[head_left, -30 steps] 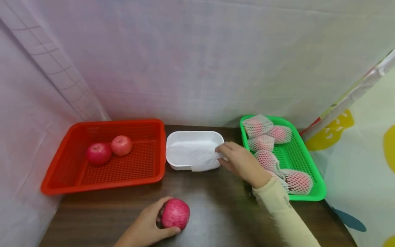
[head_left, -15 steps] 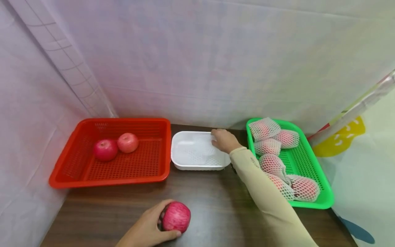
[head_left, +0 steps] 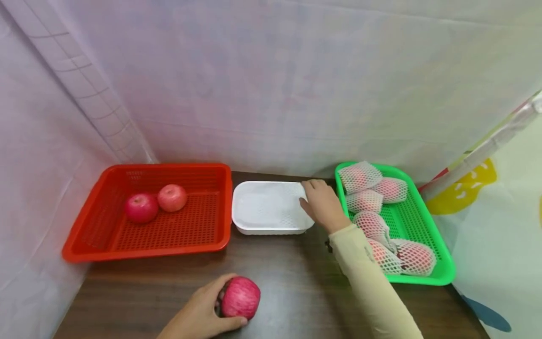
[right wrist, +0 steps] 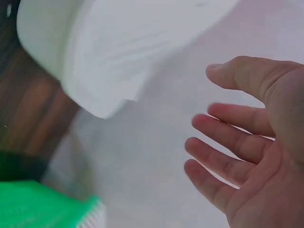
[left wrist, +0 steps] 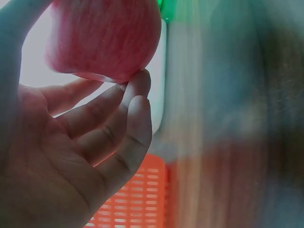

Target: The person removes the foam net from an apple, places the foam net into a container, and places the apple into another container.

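Observation:
My left hand [head_left: 202,308] grips a red apple [head_left: 241,297] over the near part of the table, thumb on the near side and fingers around the far side. The same apple [left wrist: 104,35] fills the top of the left wrist view, above curled fingers. Further back, my right hand [head_left: 323,203] reaches to the right end of a white tray [head_left: 273,231], which has pale mesh showing in it. In the right wrist view this hand [right wrist: 251,137] has spread, relaxed fingers and holds nothing, apart from the tray's corner [right wrist: 102,111].
A red basket [head_left: 169,254] with two bare apples [head_left: 141,208] stands at left. At right, a green basket [head_left: 442,278] holds several apples in white foam nets [head_left: 417,257]. White cloth walls [head_left: 271,94] close off the back and sides of the dark wooden table [head_left: 169,282].
A second ago my right hand pinched a white mesh piece at the tray's front right. It let go, went to the back right, then drew slightly right. My left hand still holds the apple.

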Available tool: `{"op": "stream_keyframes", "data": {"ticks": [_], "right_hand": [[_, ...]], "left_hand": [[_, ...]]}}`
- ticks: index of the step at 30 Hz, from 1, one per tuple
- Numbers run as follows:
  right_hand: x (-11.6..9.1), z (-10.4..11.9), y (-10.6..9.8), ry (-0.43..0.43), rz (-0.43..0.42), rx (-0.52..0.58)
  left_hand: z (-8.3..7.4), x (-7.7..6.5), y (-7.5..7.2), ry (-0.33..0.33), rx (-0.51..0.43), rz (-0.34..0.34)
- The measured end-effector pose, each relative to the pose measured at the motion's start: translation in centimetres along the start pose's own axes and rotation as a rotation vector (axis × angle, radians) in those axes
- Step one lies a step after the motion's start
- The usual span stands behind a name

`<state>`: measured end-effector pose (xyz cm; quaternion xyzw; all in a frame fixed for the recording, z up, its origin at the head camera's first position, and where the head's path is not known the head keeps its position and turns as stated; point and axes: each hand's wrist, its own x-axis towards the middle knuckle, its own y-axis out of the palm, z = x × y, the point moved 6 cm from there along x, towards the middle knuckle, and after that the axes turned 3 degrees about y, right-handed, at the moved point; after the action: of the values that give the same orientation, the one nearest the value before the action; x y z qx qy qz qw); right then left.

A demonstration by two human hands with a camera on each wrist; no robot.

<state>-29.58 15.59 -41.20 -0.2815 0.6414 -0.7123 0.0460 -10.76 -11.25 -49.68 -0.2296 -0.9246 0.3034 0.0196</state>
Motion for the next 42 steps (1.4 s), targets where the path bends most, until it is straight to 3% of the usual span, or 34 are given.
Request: {"op": "stream_keyframes", "data": {"ticks": [3, 5, 11, 16, 19, 20, 22, 25, 31, 36, 42], "right_hand": [[-3.9, 1.6, -2.9, -0.112, -0.166, 0.068], [-6.5, 2.6, -4.0, -0.155, -0.21, 0.105], [-12.5, 4.5, -3.8, -0.105, -0.143, 0.176], [-15.7, 5.2, -2.8, -0.038, -0.105, 0.195], [-16.7, 5.4, -2.1, -0.008, -0.073, 0.207], [-16.9, 5.5, -2.0, -0.002, -0.063, 0.211], [-17.3, 5.6, -1.6, 0.003, -0.044, 0.217], [-17.6, 6.0, -1.4, -0.007, -0.028, 0.227], [-18.1, 6.6, -0.9, -0.008, 0.017, 0.256], [-18.8, 6.7, -0.4, 0.001, 0.079, 0.287], [-19.1, 7.2, 0.1, -0.032, 0.158, 0.345]], "left_hand": [[-0.3, 0.2, -0.6, 0.0, 0.015, -0.002], [-0.6, 0.4, -1.2, 0.006, 0.048, -0.023], [-1.5, 0.9, -4.0, 0.033, 0.183, -0.119], [-3.4, 2.2, -8.6, 0.169, 0.357, -0.247], [-4.4, 4.0, -12.3, 0.235, 0.501, -0.33], [-4.5, 4.8, -13.5, 0.226, 0.545, -0.335], [-4.1, 6.9, -15.5, 0.194, 0.623, -0.316], [-2.4, 10.3, -17.5, 0.126, 0.704, -0.227], [2.4, 15.7, -18.4, 0.053, 0.786, -0.075], [5.6, 17.8, -17.4, -0.016, 0.829, 0.003], [6.1, 18.4, -16.7, -0.088, 0.788, 0.053]]}}
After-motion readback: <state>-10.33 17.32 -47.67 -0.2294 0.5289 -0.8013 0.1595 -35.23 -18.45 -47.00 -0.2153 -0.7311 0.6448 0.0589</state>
